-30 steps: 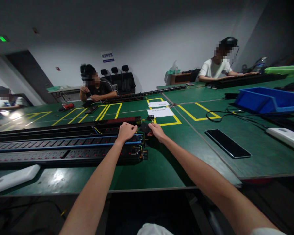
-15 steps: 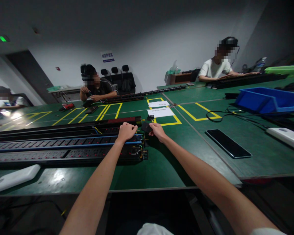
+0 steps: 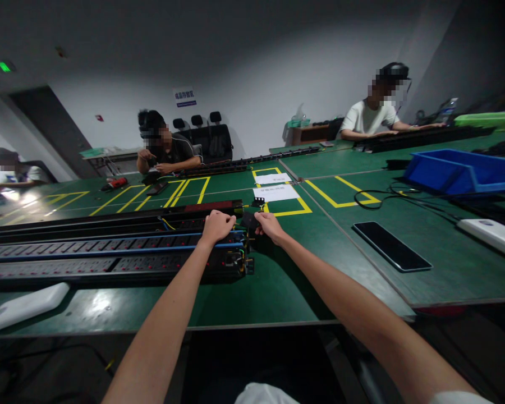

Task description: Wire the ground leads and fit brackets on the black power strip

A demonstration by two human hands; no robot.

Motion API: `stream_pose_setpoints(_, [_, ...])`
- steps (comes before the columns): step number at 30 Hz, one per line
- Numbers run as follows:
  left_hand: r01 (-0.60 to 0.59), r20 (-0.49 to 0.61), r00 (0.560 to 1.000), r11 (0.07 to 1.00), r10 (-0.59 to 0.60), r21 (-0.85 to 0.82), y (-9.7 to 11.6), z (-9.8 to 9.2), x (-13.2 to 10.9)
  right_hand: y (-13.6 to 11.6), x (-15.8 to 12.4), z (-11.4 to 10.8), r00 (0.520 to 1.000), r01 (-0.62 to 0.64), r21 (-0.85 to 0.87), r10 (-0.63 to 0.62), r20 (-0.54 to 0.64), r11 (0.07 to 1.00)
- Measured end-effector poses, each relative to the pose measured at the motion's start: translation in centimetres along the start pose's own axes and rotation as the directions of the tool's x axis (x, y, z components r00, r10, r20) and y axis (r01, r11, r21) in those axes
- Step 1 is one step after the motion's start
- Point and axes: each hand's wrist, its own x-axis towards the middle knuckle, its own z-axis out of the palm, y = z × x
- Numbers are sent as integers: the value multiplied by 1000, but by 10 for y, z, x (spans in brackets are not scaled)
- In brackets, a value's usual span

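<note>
The small blue rectangular wall sign (image 3: 185,97) carries white Chinese characters, possibly 成品存放区. Print on the two white paper sheets (image 3: 275,193) is too small to read.

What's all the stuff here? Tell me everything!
long black power strips: several, black, side by side, table's left.
small black plastic end piece: one, black, at the strips' end.
flat black phone: one, black, table's right.
white oblong devices: two, white, left edge and far right.
blue plastic bin: one, blue, far right.
white paper sheets: two, white, inside yellow tape lines.
seated people: three, far side.
green table: one, green, under everything.
left hand: one, curled on strips' end.
right hand: one, fingers holding end piece.
</note>
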Motion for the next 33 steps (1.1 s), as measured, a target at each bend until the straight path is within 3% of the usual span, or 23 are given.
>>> stream_pose_setpoints(10, [-3,2,1000,1000,3,3,0,1,0,-2,-3,0,990,-36,46,29,138,998])
stream_pose_setpoints(17, [-14,1,1000,1000,14,-8,-1,1,1,-2,-4,1,984,-16,-19,19,176,1000])
stream_pose_setpoints(25, [-13,-9,1000,1000,13,-12,-2,2,0,-3,-4,3,998,-6,-25,7,60,1000])
stream_pose_setpoints(29, [-17,-13,1000,1000,16,-10,-2,2,0,1,-1,2,996,12,-87,-19,-86,996])
stream_pose_setpoints(33, [-15,-9,1000,1000,15,-10,-3,3,1,4,4,-6,958,28,-289,-108,-266,957])
